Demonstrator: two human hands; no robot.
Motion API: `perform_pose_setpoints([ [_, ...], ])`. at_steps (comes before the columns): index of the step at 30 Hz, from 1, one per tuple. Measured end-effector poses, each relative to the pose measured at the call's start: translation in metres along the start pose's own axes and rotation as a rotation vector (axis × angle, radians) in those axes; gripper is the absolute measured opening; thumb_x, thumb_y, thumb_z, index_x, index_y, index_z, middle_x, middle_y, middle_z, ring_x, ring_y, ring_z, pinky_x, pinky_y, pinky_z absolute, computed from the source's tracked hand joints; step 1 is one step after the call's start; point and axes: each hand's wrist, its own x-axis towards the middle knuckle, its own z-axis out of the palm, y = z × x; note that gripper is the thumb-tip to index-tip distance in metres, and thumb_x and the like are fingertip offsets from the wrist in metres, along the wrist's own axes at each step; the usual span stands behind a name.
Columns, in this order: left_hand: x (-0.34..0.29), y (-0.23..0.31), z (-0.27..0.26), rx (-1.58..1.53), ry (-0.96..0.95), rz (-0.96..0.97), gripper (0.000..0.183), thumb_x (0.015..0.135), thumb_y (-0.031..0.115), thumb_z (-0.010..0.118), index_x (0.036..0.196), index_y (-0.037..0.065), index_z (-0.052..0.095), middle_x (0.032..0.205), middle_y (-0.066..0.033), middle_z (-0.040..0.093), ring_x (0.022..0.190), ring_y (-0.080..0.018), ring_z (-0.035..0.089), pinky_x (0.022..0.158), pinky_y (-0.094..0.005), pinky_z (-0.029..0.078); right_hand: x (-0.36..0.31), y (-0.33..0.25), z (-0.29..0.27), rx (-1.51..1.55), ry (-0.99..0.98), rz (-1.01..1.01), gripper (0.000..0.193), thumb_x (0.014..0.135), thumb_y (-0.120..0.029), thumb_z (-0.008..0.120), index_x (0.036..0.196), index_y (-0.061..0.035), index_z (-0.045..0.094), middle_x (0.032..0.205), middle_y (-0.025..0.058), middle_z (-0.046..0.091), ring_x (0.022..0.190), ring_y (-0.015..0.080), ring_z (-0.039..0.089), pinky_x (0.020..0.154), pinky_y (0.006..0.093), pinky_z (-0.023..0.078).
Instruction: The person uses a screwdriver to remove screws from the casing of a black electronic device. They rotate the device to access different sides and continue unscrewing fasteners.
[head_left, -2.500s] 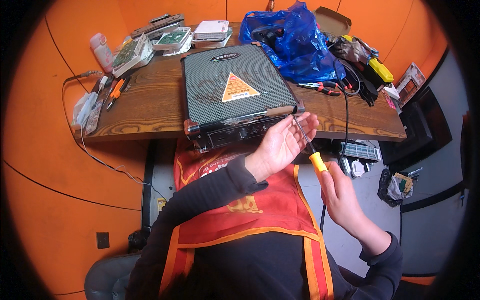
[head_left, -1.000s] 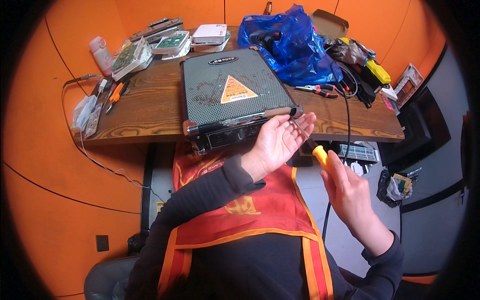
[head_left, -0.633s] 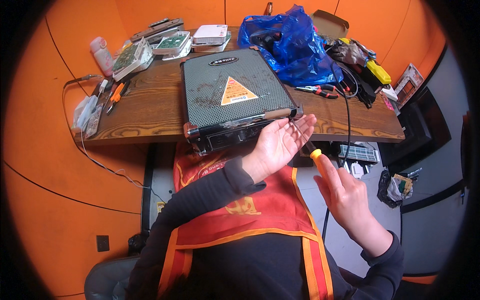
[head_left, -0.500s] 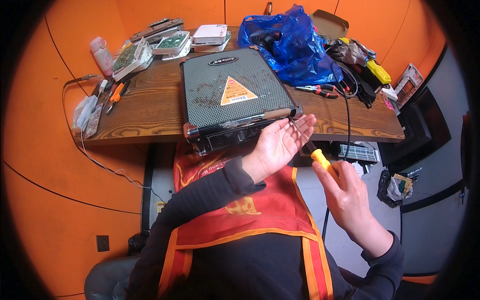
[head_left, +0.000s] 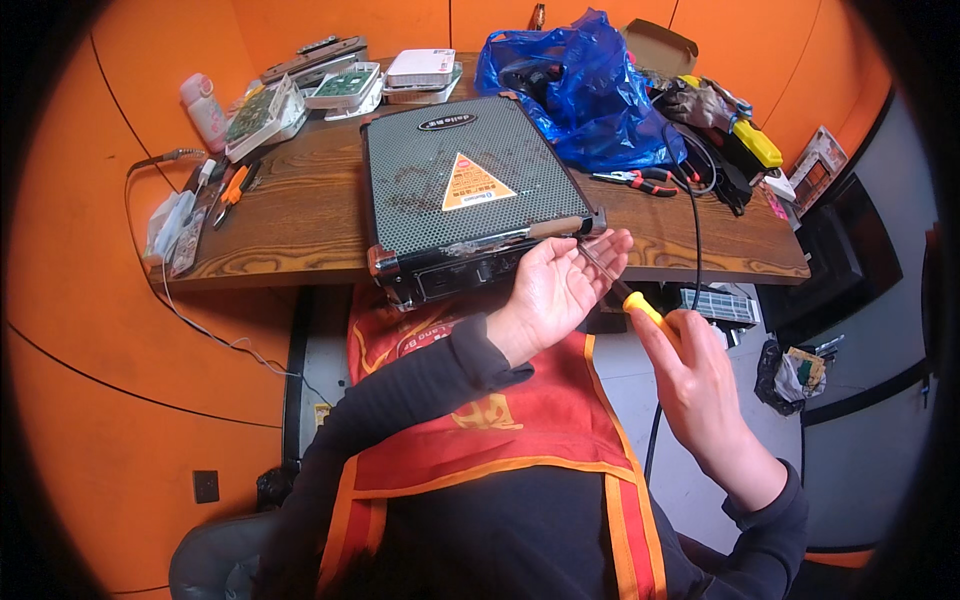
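Note:
A box-shaped speaker (head_left: 400,185) with a grey mesh face and a triangular orange-and-white sticker lies on the wooden table, its near side jutting over the front edge. Wrapped in my right hand (head_left: 695,375) is the yellow handle of a screwdriver (head_left: 640,304). Its thin shaft slants up and left to the speaker's near right corner; the tip is hidden there. Beside that corner, my left hand (head_left: 555,297) is palm up with fingers loosely stretched, the shaft crossing by its fingers. Whether the shaft touches them I cannot tell.
A blue plastic bag (head_left: 590,105) and red-handled pliers (head_left: 640,181) are right of the speaker, with a black cable (head_left: 697,240) hanging over the edge. Opened white cases with circuit boards (head_left: 262,118) stand at the back left, near orange-handled pliers (head_left: 233,190).
My right hand and the screwdriver handle have shifted slightly to the right. My left hand and the speaker stay almost where they were.

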Motion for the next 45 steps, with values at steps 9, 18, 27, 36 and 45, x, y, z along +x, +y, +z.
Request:
perform_pose_setpoints([
  [9,0.007,-0.006,-0.002,0.063,0.065,0.035,0.030,0.095,0.017,0.035,0.110,-0.006,0.046,0.115,-0.0187,0.054,0.106,-0.0264,0.054,0.092,-0.0359,0.046,-0.002,-0.005,-0.020,0.008,-0.097,0.098,0.052,0.069,0.001,0.059,0.120,-0.0053,0.051,0.092,0.0132,0.044,0.081,0.0266,0.052,0.066,0.0339,0.046],
  [18,0.007,-0.007,-0.001,0.217,0.128,0.047,0.025,0.095,0.014,0.035,0.107,-0.004,0.047,0.113,-0.0180,0.055,0.104,-0.0236,0.056,0.089,-0.0344,0.048,0.006,0.001,-0.027,0.022,0.153,0.083,0.039,0.074,0.009,0.062,0.110,-0.0039,0.059,0.078,0.0107,0.048,0.064,0.0218,0.053,0.051,0.0300,0.043],
  [27,0.004,-0.009,0.003,0.462,0.141,0.027,0.029,0.097,0.015,0.027,0.108,-0.005,0.046,0.108,-0.0199,0.057,0.100,-0.0259,0.058,0.089,-0.0351,0.048,0.006,-0.001,-0.027,0.078,0.246,0.060,0.035,0.074,0.010,0.061,0.108,-0.0006,0.059,0.080,0.0125,0.051,0.067,0.0225,0.055,0.053,0.0291,0.043],
  [36,-0.097,0.035,0.050,0.860,-0.348,0.375,0.028,0.097,0.019,0.036,0.111,-0.003,0.043,0.101,-0.0210,0.059,0.093,-0.0302,0.061,0.082,-0.0379,0.049,-0.010,0.008,-0.044,0.115,0.456,0.042,0.037,0.080,0.011,0.052,0.115,0.0012,0.052,0.096,0.0200,0.056,0.085,0.0303,0.058,0.074,0.0334,0.048],
  [45,-0.148,0.306,-0.026,1.995,1.393,1.530,0.024,0.090,0.016,0.046,0.100,-0.002,0.058,0.091,-0.0186,0.061,0.087,-0.0295,0.057,0.082,-0.0378,0.041,-0.012,0.026,-0.027,0.170,0.436,0.094,0.037,0.083,0.009,0.051,0.119,-0.0002,0.051,0.105,0.0187,0.054,0.095,0.0291,0.056,0.081,0.0331,0.050],
])
